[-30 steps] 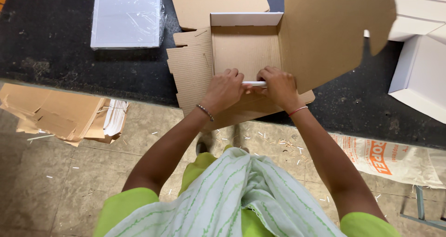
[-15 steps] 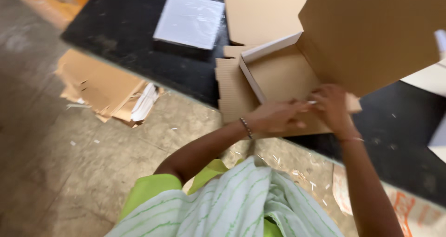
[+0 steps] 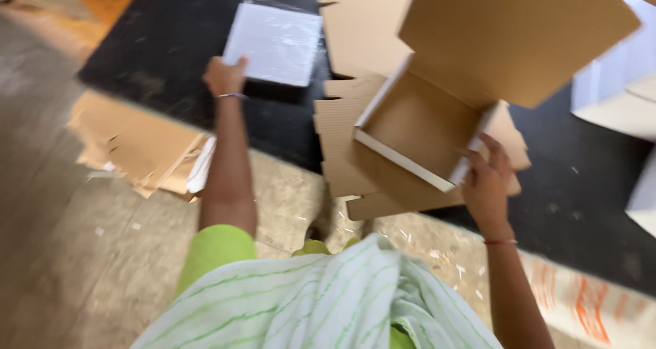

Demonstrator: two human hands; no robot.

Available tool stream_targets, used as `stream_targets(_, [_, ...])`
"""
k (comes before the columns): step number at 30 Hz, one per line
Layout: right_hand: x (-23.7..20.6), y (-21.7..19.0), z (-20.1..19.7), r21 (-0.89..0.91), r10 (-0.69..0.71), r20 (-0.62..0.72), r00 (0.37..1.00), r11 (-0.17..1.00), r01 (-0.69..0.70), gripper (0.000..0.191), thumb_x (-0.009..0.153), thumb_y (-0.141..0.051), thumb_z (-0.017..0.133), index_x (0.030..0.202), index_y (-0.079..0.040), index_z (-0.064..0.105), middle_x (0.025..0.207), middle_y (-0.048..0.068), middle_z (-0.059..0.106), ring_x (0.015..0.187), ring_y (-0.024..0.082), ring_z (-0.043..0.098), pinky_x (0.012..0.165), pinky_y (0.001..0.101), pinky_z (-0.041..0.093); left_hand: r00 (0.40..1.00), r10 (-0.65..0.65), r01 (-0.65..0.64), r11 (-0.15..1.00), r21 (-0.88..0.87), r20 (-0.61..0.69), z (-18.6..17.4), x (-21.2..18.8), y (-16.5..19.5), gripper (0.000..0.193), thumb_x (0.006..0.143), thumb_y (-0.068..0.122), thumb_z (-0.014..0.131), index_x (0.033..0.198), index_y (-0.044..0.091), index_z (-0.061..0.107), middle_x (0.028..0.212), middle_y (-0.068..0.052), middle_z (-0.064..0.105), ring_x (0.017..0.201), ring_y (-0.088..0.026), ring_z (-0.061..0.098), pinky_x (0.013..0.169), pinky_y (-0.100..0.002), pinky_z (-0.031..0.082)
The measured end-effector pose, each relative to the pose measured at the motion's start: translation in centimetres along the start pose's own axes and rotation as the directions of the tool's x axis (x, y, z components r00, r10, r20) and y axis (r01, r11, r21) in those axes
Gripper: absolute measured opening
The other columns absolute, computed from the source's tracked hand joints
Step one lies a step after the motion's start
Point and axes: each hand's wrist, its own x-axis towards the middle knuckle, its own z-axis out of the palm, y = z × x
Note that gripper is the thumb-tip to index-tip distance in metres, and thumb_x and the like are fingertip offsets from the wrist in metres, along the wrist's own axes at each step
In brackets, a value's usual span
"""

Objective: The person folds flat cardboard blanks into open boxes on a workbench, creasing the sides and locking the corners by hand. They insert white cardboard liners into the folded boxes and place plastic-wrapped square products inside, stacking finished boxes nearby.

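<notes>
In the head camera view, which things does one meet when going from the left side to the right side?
Flattened cardboard pile → left hand → white wrapped packet → open cardboard box → right hand → white boxes at the right edge.

Black mat [image 3: 171, 55] on worn, seemingly concrete floor [image 3: 61, 267] with scraps.
</notes>
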Motion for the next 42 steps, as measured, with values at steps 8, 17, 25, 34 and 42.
stream_targets(8, [0.1,-3.2,-2.2,0.050,0.064,-0.028,0.998,0.997,-0.062,0.035,0.083,0.008,0.061,0.109,-0.012,0.074,0.144,0.009,0.060,0.131,0.033,0.055,0.106,0.0476,0.040,0.864,0.159,0.382,0.413,-0.827,0.478,0.2,0.1,0.8,0.030,0.092,0.008,0.078,0.107,-0.006,0.056,0.103,-0.019,0.071,0.080,-0.025,0.078,0.062,-0.040,0.065])
stream_targets(17, [4.2,-14.0,-1.6,0.033,-0.186,-0.067,0.980,0.981,0.189,0.063,0.089,-0.009,0.073,0.148,-0.006,0.052,0.156,0.015,0.048,0.144,0.032,0.045,0.120,0.0496,0.034,0.882,0.337,0.166,0.431,-0.887,0.329,-6.2,-10.7,6.8,0.032,0.097,0.013,0.073,0.108,0.007,0.044,0.100,-0.003,0.057,0.081,-0.008,0.066,0.063,-0.025,0.065])
stream_targets(25, [8.3,-11.0,-5.4,-0.035,-0.096,-0.322,0.942,0.995,0.089,0.052,0.087,0.003,0.072,0.137,-0.009,0.066,0.139,0.006,0.070,0.122,0.025,0.066,0.109,0.0380,0.053,0.535,0.676,0.549,0.179,-0.816,0.507,-7.7,-20.6,12.9,0.039,0.101,0.029,0.061,0.127,0.005,0.045,0.126,-0.013,0.058,0.110,-0.017,0.068,0.094,-0.032,0.060])
stream_targets(34, [12.7,-0.6,-9.0,0.515,0.289,0.180,0.940,0.787,-0.340,0.048,0.086,-0.012,0.085,0.129,0.002,0.069,0.113,0.009,0.074,0.099,0.011,0.067,0.089,0.0261,0.053,0.540,0.713,-0.148,0.603,-0.784,0.447,8.8,-19.1,9.6,0.074,0.089,0.003,0.066,0.152,0.002,0.027,0.153,-0.022,0.041,0.130,-0.036,0.052,0.103,-0.041,0.048])
stream_targets(42, [14.1,4.6,-4.5,0.670,0.269,0.435,0.859,0.540,-0.509,0.048,0.085,-0.007,0.081,0.129,0.006,0.068,0.116,0.006,0.072,0.105,0.012,0.064,0.091,0.0234,0.051,0.602,0.724,-0.247,0.569,-0.784,0.336,11.0,-22.8,5.9,0.064,0.093,-0.009,0.044,0.156,0.003,0.036,0.151,-0.027,0.049,0.142,-0.042,0.047,0.118,-0.043,0.039])
